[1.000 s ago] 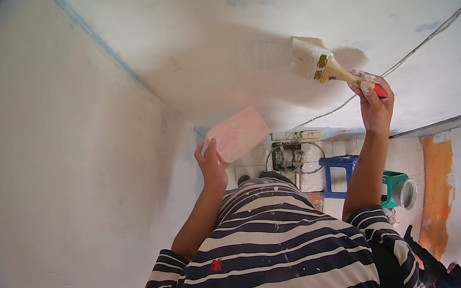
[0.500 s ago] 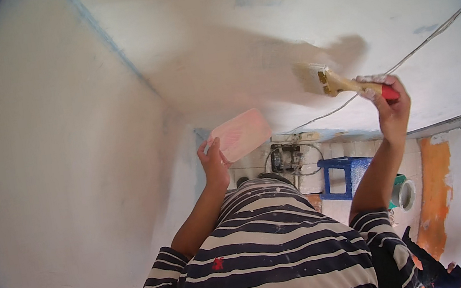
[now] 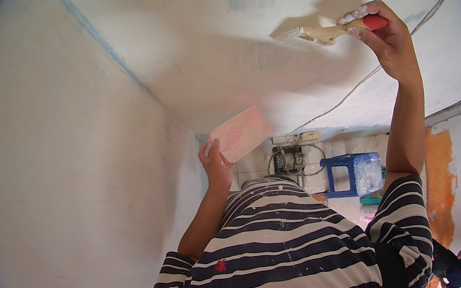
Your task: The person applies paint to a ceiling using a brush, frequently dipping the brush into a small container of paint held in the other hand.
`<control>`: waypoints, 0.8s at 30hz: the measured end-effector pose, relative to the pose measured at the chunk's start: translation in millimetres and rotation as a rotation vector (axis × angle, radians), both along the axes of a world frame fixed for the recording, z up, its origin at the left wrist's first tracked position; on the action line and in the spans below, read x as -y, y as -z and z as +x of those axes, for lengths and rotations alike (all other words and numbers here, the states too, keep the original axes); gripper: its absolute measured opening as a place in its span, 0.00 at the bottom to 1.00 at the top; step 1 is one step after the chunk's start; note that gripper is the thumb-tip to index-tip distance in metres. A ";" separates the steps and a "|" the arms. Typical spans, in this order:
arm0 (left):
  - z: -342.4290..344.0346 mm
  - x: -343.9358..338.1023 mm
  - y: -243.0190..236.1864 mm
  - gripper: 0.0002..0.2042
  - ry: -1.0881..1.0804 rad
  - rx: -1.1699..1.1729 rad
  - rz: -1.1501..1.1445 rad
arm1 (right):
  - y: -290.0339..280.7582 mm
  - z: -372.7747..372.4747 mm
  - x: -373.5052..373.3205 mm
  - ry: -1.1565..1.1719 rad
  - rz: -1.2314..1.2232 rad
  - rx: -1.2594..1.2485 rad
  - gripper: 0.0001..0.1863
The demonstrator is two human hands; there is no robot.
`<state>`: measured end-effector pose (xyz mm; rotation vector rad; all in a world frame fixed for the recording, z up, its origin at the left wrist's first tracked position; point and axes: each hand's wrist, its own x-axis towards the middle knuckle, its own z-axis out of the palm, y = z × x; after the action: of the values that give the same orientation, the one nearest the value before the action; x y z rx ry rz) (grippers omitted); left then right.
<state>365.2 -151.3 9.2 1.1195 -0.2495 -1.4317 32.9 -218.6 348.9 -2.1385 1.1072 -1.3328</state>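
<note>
My right hand [image 3: 384, 37], smeared with white paint on its fingers, is closed around the handle of a paintbrush [image 3: 327, 33]. The brush has a wooden handle with a red end, and its pale bristles point left against or very close to the white wall [image 3: 181, 56]; I cannot tell if they touch. My left hand [image 3: 215, 161] grips the near left end of a translucent pink plastic container [image 3: 242, 133] in front of my body. White paint smears show inside the container.
A blue plastic stool [image 3: 351, 175] stands on the tiled floor below, beside a coiled cable [image 3: 295, 161]. A thin wire [image 3: 349, 101] runs along the wall. An orange patch [image 3: 443, 189] marks the right wall, and another person [image 3: 457, 265] in dark clothing is at lower right.
My right hand has lifted the brush higher up the wall, and the brush has turned closer to level. My left hand and the container have hardly moved.
</note>
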 end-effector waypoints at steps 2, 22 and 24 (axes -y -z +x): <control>0.7 -1.1 -3.3 0.34 -0.014 -0.015 -0.002 | -0.7 -5.5 5.6 0.052 0.002 -0.083 0.13; 10.7 -3.1 -5.4 0.34 -0.014 -0.020 -0.019 | -12.1 68.1 -5.4 -0.062 -0.139 -0.324 0.12; 9.2 -3.1 -8.6 0.34 -0.014 -0.024 -0.009 | -14.8 72.8 -2.2 -0.126 -0.155 -0.292 0.12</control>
<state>374.4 -148.3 17.9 1.0939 -0.2307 -1.4299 105.7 -216.4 363.7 -2.5337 0.9788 -1.1072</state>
